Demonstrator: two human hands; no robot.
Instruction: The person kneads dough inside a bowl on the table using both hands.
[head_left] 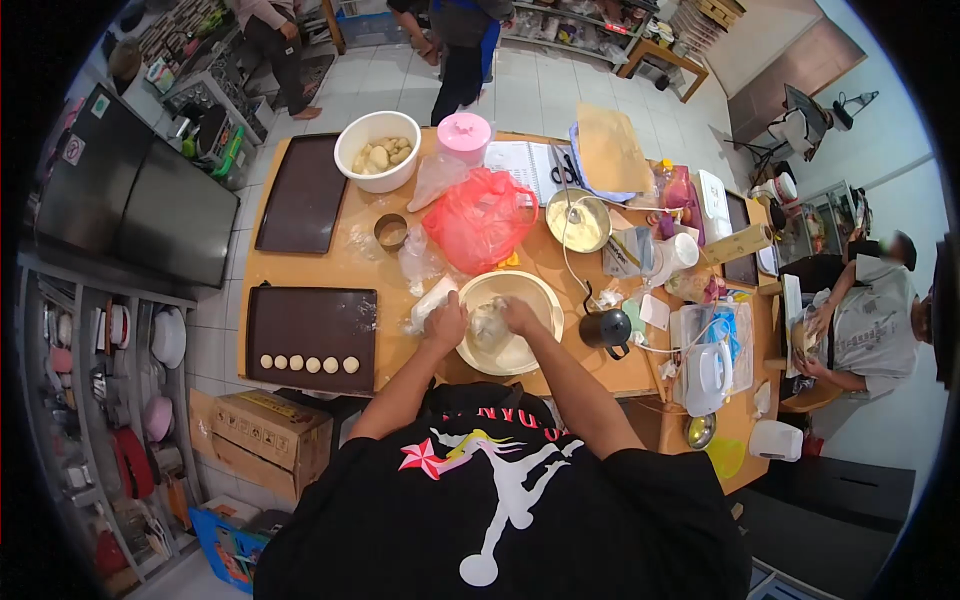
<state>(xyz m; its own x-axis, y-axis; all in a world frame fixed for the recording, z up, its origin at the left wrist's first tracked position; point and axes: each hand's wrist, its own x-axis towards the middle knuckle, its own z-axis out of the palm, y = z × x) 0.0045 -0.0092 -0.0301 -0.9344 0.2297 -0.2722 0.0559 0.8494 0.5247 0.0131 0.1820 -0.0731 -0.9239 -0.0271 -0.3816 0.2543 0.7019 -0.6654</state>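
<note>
mixing bowl (492,363) is judged light and stiff, best steadied by its near rim; whether anything is gripped by left hand (446,318) or right hand (519,316) cannot be told.

A kitchen, judging by the fridge (150,190), mixing bowl (485,360) and tray (315,318) of dough balls (313,366).

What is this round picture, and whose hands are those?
There's no robot here. A person wears a camera on their head, looking forward and down; a wide lens probably makes everything look curved. The black shirt is theirs. Their left hand is at the edge of the bowl, their right hand over it. Something pale is near them, too blurry to say what's held. The table also has a tray with six pale balls, a red bag and a jug.
</note>
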